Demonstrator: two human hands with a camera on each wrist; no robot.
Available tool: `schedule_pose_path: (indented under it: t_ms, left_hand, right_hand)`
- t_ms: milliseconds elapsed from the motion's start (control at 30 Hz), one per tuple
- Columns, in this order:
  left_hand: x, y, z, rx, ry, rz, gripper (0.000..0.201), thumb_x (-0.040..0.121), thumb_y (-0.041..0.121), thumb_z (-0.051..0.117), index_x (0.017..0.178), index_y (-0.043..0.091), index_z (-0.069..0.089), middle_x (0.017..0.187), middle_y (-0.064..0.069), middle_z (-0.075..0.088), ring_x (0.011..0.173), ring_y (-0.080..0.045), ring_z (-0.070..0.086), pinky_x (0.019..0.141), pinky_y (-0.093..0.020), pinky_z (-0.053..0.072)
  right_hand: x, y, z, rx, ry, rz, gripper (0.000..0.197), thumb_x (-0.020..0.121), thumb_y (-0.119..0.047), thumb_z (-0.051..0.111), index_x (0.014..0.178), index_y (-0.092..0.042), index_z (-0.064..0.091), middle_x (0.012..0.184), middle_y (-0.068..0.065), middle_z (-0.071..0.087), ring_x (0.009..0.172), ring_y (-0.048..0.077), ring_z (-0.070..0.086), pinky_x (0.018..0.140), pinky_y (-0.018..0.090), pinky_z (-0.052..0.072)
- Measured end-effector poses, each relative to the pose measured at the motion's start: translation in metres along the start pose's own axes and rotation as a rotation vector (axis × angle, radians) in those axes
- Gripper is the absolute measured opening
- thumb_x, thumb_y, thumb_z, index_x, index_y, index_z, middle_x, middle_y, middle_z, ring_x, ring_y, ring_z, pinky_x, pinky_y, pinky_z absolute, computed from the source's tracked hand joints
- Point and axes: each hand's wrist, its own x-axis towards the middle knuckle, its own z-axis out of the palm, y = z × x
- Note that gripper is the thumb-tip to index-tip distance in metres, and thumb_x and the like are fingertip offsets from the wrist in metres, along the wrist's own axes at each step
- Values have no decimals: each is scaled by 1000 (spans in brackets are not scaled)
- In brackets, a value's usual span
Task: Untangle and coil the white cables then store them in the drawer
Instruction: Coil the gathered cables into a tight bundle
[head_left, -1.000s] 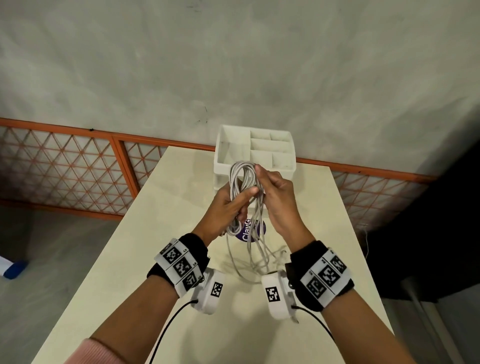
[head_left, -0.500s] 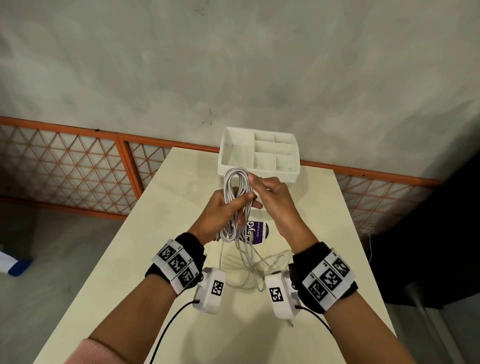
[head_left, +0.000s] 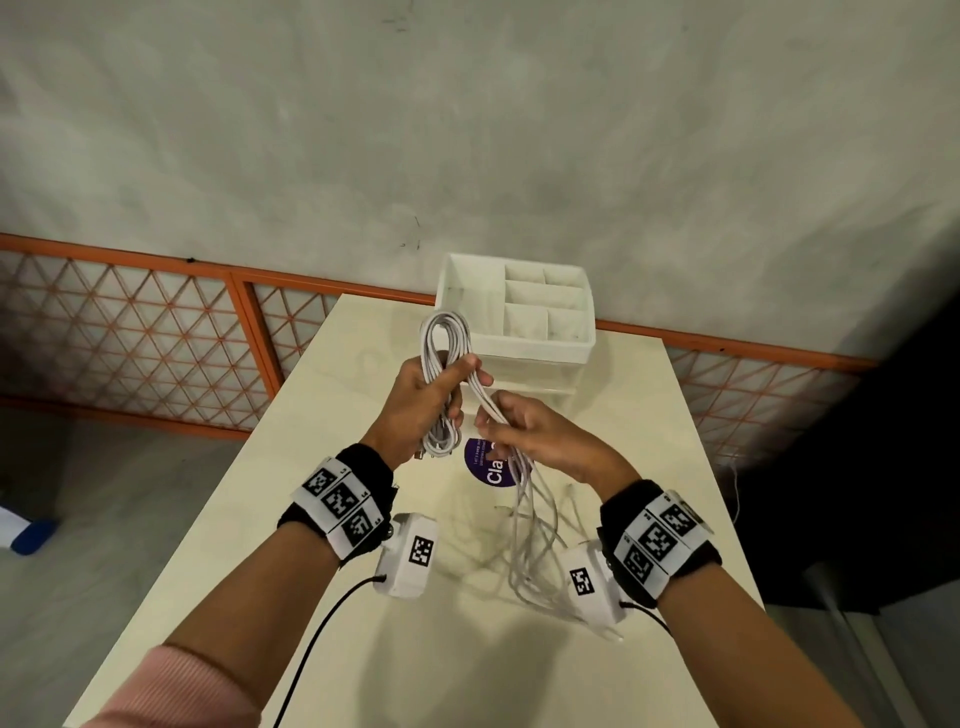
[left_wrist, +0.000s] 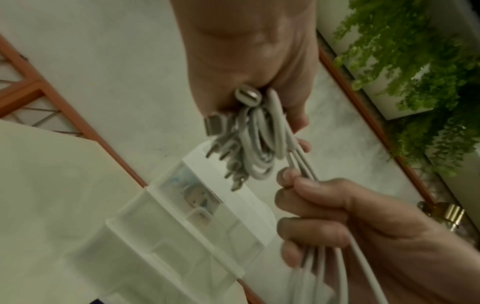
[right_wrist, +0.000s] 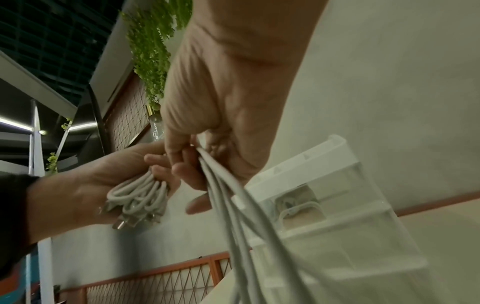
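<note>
Above the cream table, my left hand grips a coiled bundle of white cables; its loops stick up past my fingers and its plugs hang below my palm. My right hand, just right of the left, holds several loose strands that run from the bundle down to the tabletop. The wrist views show the same: the coil in my left palm and the strands running out through my curled right fingers. Behind my hands stands the white drawer unit.
The unit's top is an open tray with dividers. A purple round sticker lies on the table under the cables. An orange lattice railing and a grey wall are behind the table. A translucent drawer front holds small items.
My right hand has come off the top of the coil and slid down and right along the loose strands. The left hand has kept its grip on the bundle.
</note>
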Motion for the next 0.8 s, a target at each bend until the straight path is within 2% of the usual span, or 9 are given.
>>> schedule_pose_path:
  t_ms: [100, 133, 267, 367, 433, 500, 567, 667, 800]
  left_hand:
    - [2, 1, 1, 64, 66, 4, 30, 95, 32, 54, 78, 17, 73, 42, -7, 48, 41, -22, 45, 46, -25, 39]
    - [2, 1, 2, 73, 95, 15, 32, 96, 32, 53, 78, 15, 73, 41, -5, 48, 40, -23, 45, 44, -23, 39]
    - [7, -3, -2, 71, 283, 48, 34, 97, 25, 51, 81, 3, 71, 52, -6, 62, 38, -12, 50, 40, -20, 41]
    - [11, -12, -7, 74, 405, 84, 34, 97, 26, 50, 68, 20, 67, 76, -18, 72, 51, -21, 57, 48, -31, 47]
    - [11, -18, -6, 107, 467, 79, 35, 97, 27, 49, 66, 21, 64, 77, -20, 72, 50, -26, 55, 50, -34, 48]
    - [12, -20, -4, 58, 486, 50, 31, 98, 25, 47, 73, 12, 61, 74, -11, 72, 50, -25, 54, 50, -31, 47]
    - [14, -18, -1, -48, 475, 6, 30, 98, 23, 46, 77, 6, 58, 62, -2, 68, 47, -21, 55, 47, -26, 46]
    - [14, -12, -1, -211, 420, -71, 35, 98, 25, 46, 67, 11, 54, 44, 5, 56, 38, -11, 52, 42, -20, 44]
    - [11, -6, 3, -345, 380, -90, 32, 97, 23, 47, 66, 16, 51, 44, 10, 49, 38, -6, 45, 41, -17, 39]
  right_hand:
    - [4, -4, -4, -71, 55, -1, 19, 96, -25, 50, 103, -8, 54, 65, 0, 49, 50, 8, 48, 54, 22, 41]
    - [6, -6, -5, -77, 83, -12, 21, 96, -25, 50, 103, -6, 55, 62, -1, 48, 46, 7, 45, 50, 21, 39]
    - [4, -4, -5, -52, 165, -58, 23, 96, -31, 50, 102, -11, 60, 53, -5, 44, 39, 4, 37, 43, 17, 34]
    - [4, -4, 0, 9, 230, -97, 27, 98, -31, 46, 114, -17, 62, 49, -11, 43, 44, 3, 37, 49, 16, 34]
    - [6, -9, 8, 9, 236, -144, 31, 99, -27, 43, 124, -20, 60, 47, -12, 43, 45, 0, 38, 52, 14, 35]
    - [5, -15, 16, 61, 217, -181, 31, 100, -22, 42, 128, -21, 56, 50, -6, 39, 42, 0, 35, 50, 10, 34]
    - [4, -16, 23, 138, 177, -192, 33, 100, -18, 43, 131, -23, 51, 54, -1, 33, 44, 1, 29, 46, 10, 30]
    - [5, -9, 30, 171, 110, -177, 38, 100, -21, 44, 137, -25, 46, 53, -8, 32, 48, 6, 24, 47, 17, 26]
    - [3, -8, 30, 94, 11, -137, 40, 100, -24, 43, 137, -39, 39, 59, -4, 32, 51, 6, 26, 48, 18, 26]
